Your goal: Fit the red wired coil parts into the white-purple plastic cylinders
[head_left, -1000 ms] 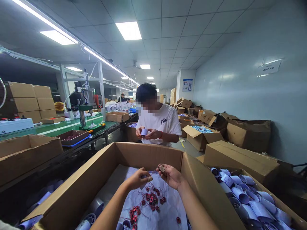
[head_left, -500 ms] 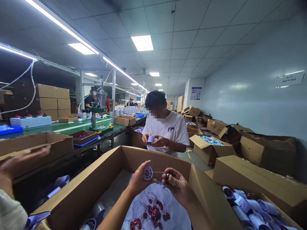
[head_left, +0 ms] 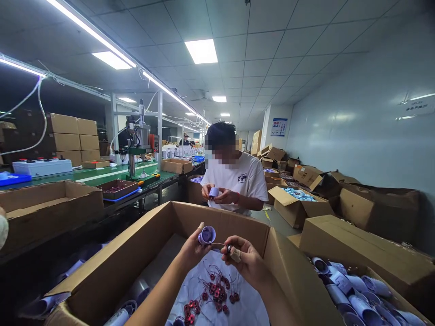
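My left hand [head_left: 192, 249] is closed around a small lilac plastic cup-shaped housing [head_left: 207, 235], its open end turned towards me. In my right hand [head_left: 250, 262], the fingertips pinch a small dark round part [head_left: 229, 249], perhaps a coil or motor. A thin wire [head_left: 217, 244] runs from that part towards the housing; where it ends is hidden. One right finger wears a pale cover [head_left: 235, 256]. Below both hands, several red coil-like parts with wire leads [head_left: 217, 292] lie on a white sheet [head_left: 246, 299] inside a large cardboard box [head_left: 217, 222].
Opposite me a person in a white shirt [head_left: 243, 181] handles a similar lilac housing [head_left: 214, 192]. Boxes of housings [head_left: 360, 294] stand at right. On the left are a green workbench [head_left: 112, 174], a press machine [head_left: 139, 140] and another cardboard box [head_left: 50, 203].
The housing in my left hand has turned from its slotted end to its open end. My right hand has moved slightly left, closer to it. An arm at far left has mostly withdrawn.
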Available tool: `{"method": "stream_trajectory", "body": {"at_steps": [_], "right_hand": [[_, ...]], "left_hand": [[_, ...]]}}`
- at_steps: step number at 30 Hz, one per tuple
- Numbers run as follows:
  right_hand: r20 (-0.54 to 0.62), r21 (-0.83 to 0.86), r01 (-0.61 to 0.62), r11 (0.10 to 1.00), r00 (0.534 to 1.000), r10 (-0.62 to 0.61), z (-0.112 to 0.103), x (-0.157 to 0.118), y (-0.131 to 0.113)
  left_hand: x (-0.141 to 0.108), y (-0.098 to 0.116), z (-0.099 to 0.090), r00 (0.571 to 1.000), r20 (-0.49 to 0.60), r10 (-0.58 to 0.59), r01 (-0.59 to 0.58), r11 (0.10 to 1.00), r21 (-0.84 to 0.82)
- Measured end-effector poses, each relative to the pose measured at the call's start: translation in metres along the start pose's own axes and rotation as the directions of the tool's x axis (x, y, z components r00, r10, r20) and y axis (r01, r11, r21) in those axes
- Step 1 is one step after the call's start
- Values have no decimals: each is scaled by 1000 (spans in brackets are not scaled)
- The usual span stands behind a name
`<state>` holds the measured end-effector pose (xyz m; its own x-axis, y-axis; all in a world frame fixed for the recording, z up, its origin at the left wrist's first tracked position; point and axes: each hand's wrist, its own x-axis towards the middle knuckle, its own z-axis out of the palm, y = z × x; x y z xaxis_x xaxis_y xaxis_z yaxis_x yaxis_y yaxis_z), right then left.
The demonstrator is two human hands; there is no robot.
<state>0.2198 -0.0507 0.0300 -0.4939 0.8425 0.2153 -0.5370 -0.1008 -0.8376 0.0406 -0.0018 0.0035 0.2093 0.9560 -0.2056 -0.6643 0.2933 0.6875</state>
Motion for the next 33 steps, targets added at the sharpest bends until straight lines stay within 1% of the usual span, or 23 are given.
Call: {"method": "stream_trajectory", "body": {"at_steps": [4, 9, 13, 17, 20, 22, 25, 28, 31, 33], "right_hand": [[10, -44, 13, 999, 1000, -13, 4, 1, 5], [-11, -102, 2, 995, 1000, -3, 4, 3, 10], [-27, -152, -9, 988, 1000, 5, -1, 6, 14], [-41, -182, 0, 983, 999, -7, -6, 8, 17], [-59, -210, 29, 977, 997, -42, -9, 10, 19], [-85, -237, 39, 971, 994, -61, -10, 12, 20], [-134, -309, 12, 951, 989, -57, -12, 16, 24], [-200, -374, -13, 927, 978, -67, -13, 21, 32], [-248, -423, 19, 906, 959, -136, -13, 24, 39], [-254, -512, 49, 857, 945, -206, -12, 24, 41]], "left_hand": [[-2, -8, 1, 999, 36, 14, -16, 998, 54], [-6, -12, 3, 995, 88, 38, -59, 969, 241], [-8, -12, 3, 992, 122, 38, -76, 942, 327], [-5, -13, 1, 992, 122, 46, -84, 941, 328], [-2, -13, -1, 994, 106, 39, -69, 951, 300], [0, -12, -2, 996, 90, 23, -47, 960, 277], [1, -10, -3, 997, 71, -4, -13, 970, 242], [0, -10, -2, 996, 88, -26, 6, 975, 222], [-3, -11, 2, 994, 110, 16, -41, 972, 232], [-5, -13, 5, 991, 122, 47, -77, 964, 253]]}}
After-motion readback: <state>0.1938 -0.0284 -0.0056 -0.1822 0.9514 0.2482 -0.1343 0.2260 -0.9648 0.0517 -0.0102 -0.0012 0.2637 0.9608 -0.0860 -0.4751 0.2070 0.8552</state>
